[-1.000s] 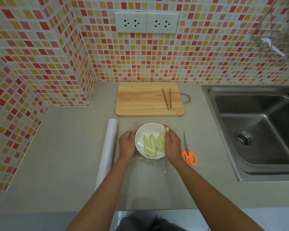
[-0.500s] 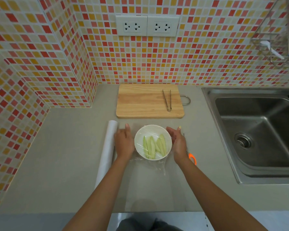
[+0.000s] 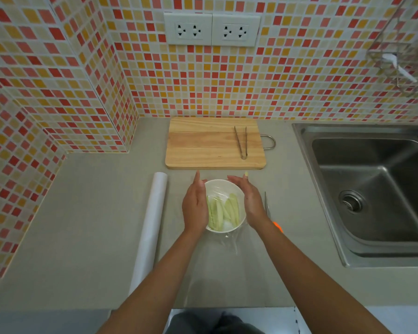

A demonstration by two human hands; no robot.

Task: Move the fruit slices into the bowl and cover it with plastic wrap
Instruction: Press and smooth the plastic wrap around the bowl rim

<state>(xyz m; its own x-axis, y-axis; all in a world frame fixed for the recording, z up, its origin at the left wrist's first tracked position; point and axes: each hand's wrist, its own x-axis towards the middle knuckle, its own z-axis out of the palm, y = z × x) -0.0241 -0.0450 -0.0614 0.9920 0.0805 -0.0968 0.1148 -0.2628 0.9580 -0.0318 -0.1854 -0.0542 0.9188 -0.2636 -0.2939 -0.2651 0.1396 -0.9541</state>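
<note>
Pale green fruit slices (image 3: 223, 209), about five, lie in one round white bowl (image 3: 221, 184) under clear plastic wrap (image 3: 229, 242) on the grey surface (image 3: 82, 225). Two hands flank it: the left hand (image 3: 195, 208) and right hand (image 3: 250, 201), each grip released, straight fingers pressing the rim. Left of them lies one white wrap roll (image 3: 150, 227); beyond, one wooden cutting board (image 3: 203, 145) carrying one pair of metal tongs (image 3: 241, 143); right, one pair of orange-handled scissors (image 3: 276, 226).
</note>
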